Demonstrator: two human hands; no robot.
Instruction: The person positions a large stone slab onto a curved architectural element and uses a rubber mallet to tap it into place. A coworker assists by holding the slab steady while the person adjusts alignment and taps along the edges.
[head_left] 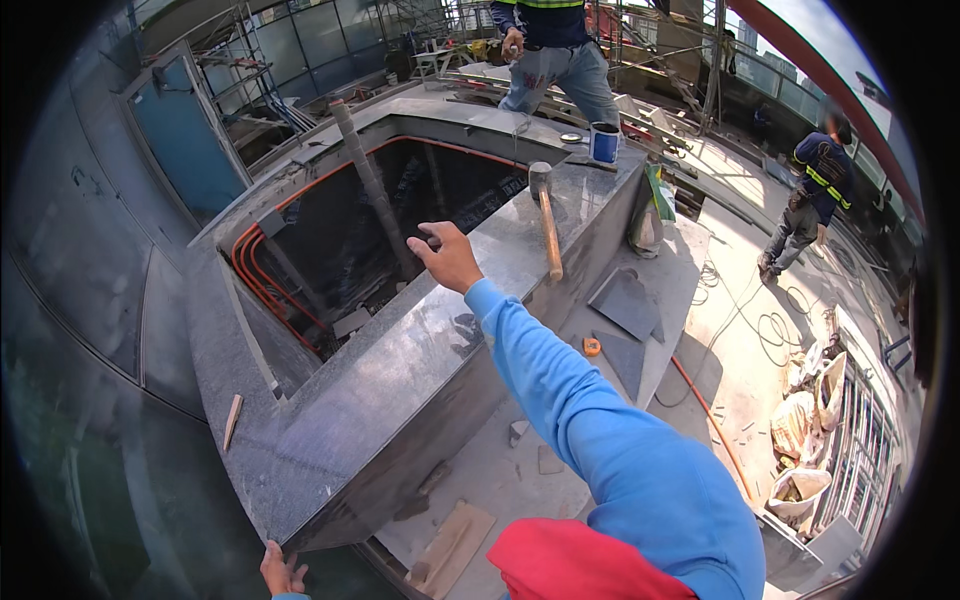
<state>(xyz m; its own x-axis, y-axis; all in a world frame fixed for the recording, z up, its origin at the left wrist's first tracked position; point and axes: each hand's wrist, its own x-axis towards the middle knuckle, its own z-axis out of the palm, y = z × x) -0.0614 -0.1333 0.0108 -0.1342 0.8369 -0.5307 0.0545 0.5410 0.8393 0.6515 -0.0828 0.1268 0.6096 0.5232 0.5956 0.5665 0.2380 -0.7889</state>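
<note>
A polished grey stone ledge (pixel 350 400) frames a dark, deep opening (pixel 450 180). Above the ledge's inner edge hovers my right hand (pixel 452 258), its fingers loosely bent and apart, with nothing visible in them. My left hand (pixel 283 573) is at the ledge's near left corner, fingers apart, the index finger touching the stone edge. To the right of my right hand, a mallet (pixel 550 230) with a wooden handle and grey head lies on the ledge. A thin strip of wood (pixel 233 422) rests on the left part.
Orange conduits (pixel 258 262) and a pole (pixel 365 175) run through the opening. A blue-and-white can (pixel 604 143) stands on the far ledge, near a co-worker (pixel 555 50). Below are dark tiles (pixel 627 303) and an orange tape measure (pixel 591 346). Another person (pixel 815 185) is at right, beyond loose cables (pixel 775 330).
</note>
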